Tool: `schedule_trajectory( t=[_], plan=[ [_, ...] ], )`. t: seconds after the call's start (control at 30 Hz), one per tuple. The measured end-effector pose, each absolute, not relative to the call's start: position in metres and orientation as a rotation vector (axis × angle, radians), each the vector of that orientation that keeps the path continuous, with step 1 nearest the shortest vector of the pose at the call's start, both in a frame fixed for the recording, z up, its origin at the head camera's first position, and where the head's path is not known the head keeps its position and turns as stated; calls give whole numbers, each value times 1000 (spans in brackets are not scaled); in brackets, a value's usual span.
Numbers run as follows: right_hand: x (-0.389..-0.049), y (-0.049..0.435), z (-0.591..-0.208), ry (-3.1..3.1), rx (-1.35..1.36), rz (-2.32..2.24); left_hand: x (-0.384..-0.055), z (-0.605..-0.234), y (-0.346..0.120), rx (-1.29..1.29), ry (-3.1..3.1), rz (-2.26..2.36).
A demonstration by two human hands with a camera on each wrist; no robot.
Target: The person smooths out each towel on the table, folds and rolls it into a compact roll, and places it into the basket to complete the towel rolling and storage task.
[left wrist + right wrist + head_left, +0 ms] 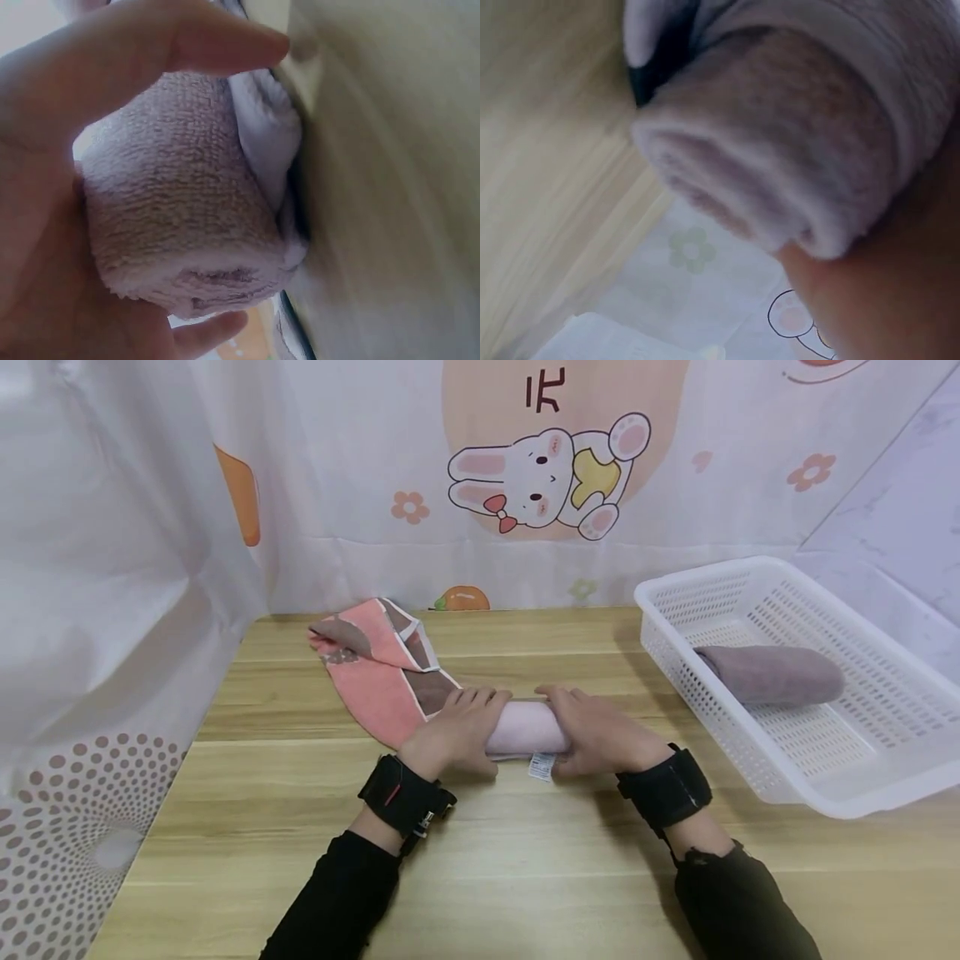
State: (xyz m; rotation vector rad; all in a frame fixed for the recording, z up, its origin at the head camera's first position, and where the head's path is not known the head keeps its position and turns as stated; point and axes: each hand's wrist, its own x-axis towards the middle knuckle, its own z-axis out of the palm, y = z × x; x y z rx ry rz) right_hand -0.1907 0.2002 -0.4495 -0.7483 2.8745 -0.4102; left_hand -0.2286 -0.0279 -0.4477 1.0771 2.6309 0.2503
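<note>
A white curtain (330, 452) printed with a sideways rabbit and small flowers hung behind a wooden table (510, 877). At the table's right side stood a white basket (693, 693) with perforated walls, set at a slant. Toward the far left lay a coral and brown cloth (371, 681) with white edging, loosely folded over itself, its right-hand corner running up to the left hand (457, 731) in the head view.

A person's black sleeves, the left one (337, 893) and the right one (738, 902), came in from the near edge. The left hand gripped one end of a pale pink towel roll (527, 728), thumb on the near side and fingers curved over the far side. The right hand (603, 731) gripped the other end in much the same way, though its own wrist view was too dim and blurred to show where the fingertips pressed.

In the basket, near its left wall, rested a mauve towel roll (783, 675), well apart from both hands. The pale pink towel roll lay on the table between the hands, coiled layers showing at its ends. A white label (542, 767) poked out along its near side, beside the right thumb.
</note>
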Motion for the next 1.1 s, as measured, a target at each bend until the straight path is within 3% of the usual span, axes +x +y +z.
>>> schedule_trajectory(
  t=[0.4, 1.1],
  plan=[
    [-200, 207, -445, 2543, -740, -786, -231, -460, -41, 1027, 2543, 477],
    [-200, 201, -436, 2573, -676, -723, -244, -451, -33, 1126, 2376, 560]
  ],
)
